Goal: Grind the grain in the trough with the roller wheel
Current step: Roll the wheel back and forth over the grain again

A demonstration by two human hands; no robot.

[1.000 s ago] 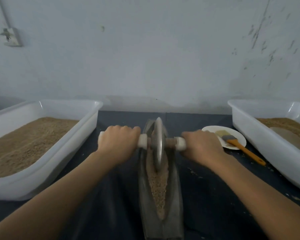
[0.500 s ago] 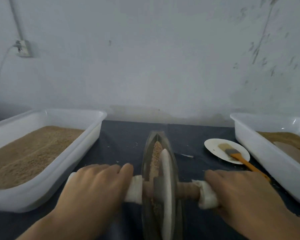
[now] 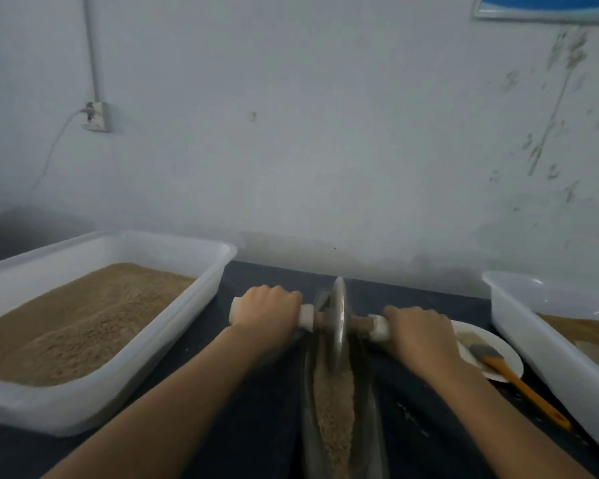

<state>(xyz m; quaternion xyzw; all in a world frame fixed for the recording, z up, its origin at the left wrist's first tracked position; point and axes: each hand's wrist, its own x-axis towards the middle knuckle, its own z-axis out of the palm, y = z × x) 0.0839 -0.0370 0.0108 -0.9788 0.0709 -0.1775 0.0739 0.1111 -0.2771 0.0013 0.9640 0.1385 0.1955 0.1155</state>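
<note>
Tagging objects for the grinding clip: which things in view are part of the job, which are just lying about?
In use:
left hand and right hand, each gripping the axle
roller wheel
trough
grain in the trough

Lying about:
left tub of grain
right tub
plate
brush on the plate
wall socket

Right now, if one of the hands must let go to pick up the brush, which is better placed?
The right hand. The brush lies on the plate just beside it, while the left hand grips the handle across the wheel, on the far side.
</note>
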